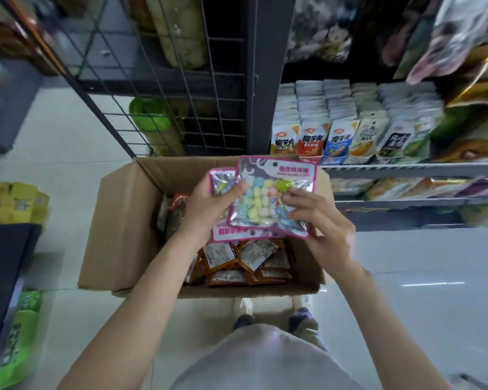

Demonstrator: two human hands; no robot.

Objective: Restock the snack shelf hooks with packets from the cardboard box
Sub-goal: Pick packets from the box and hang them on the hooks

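A: Above the cardboard box (119, 220), we have both hands on a small stack of pink-edged packets (268, 198). Left hand (206, 209) grips the stack from its left side, thumb curled over the clear front, fingers hidden behind. Right hand (319, 220) pinches the top packet at its right edge, fingertips on the clear window.

B: We note at least three packets in the stack, the front one tilted, pastel sweets showing through. Exact count we cannot tell. Where do we place the box?

A: On the pale tiled floor (406, 277), flaps open, just in front of our shoes (302, 319). Inside it lie small orange-and-white sachets (251, 260) toward the near wall, with darker packs against the far left corner, too blurred to read.

B: Behind the box stands a black wire grid panel (181, 94). To the right we record a shelf (406, 167) with upright rows of snack bags (335, 136), touching side by side. Larger bags hang at the upper right, blurred.

A: Green packs (20, 342) sit at the far left edge, well apart from the box.
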